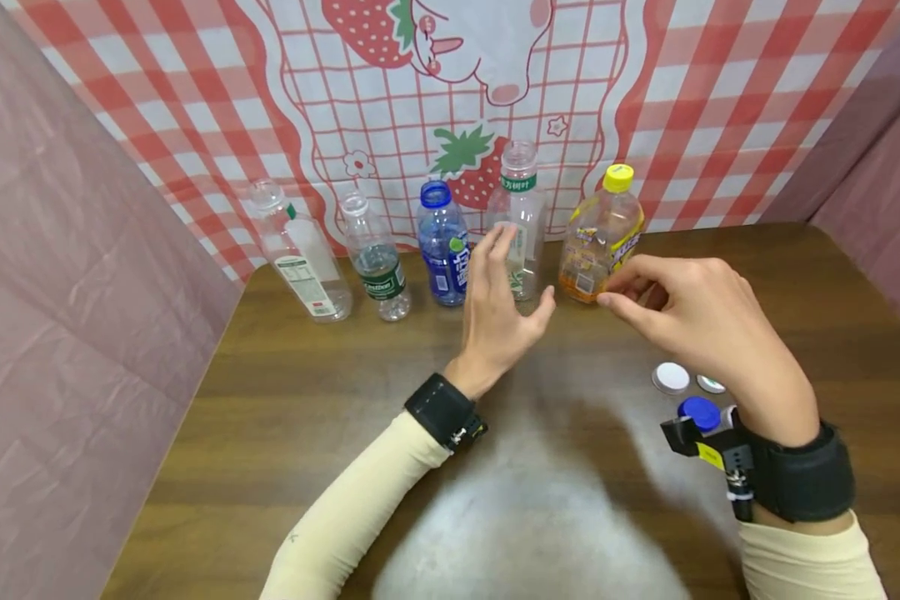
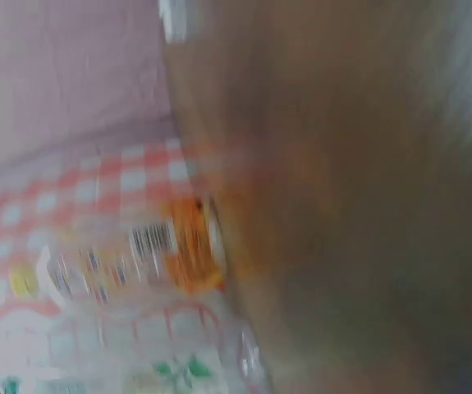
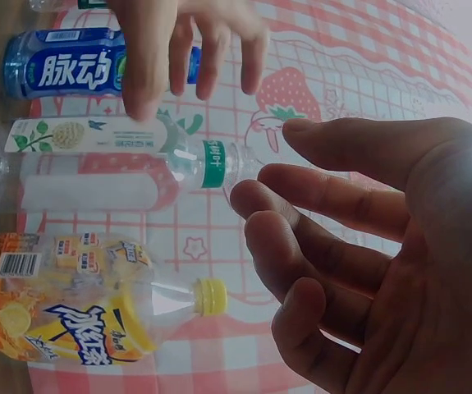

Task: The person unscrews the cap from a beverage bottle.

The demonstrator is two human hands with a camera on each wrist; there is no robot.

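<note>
My left hand (image 1: 497,308) hovers in front of the clear bottle with a green neck band (image 1: 525,217), fingers extended and thumb spread, holding nothing. That bottle has no cap. My right hand (image 1: 690,308) is in front of the orange-labelled bottle (image 1: 588,242) with a yellow cap (image 1: 618,177). In the right wrist view, the right hand (image 3: 367,238) has loosely bent fingers, with the thumb apart from them and nothing between. To the left stand an uncapped blue bottle (image 1: 442,242), a small clear bottle with a green label (image 1: 378,258) and a clear bottle with a white label (image 1: 300,258).
Below the right hand, a white cap (image 1: 671,377), a white-and-green cap (image 1: 711,384) and a blue cap (image 1: 699,412) lie on the wooden table (image 1: 307,417); the right wrist strap partly hides another pale cap. A red-checked cloth (image 1: 720,125) hangs behind the bottles.
</note>
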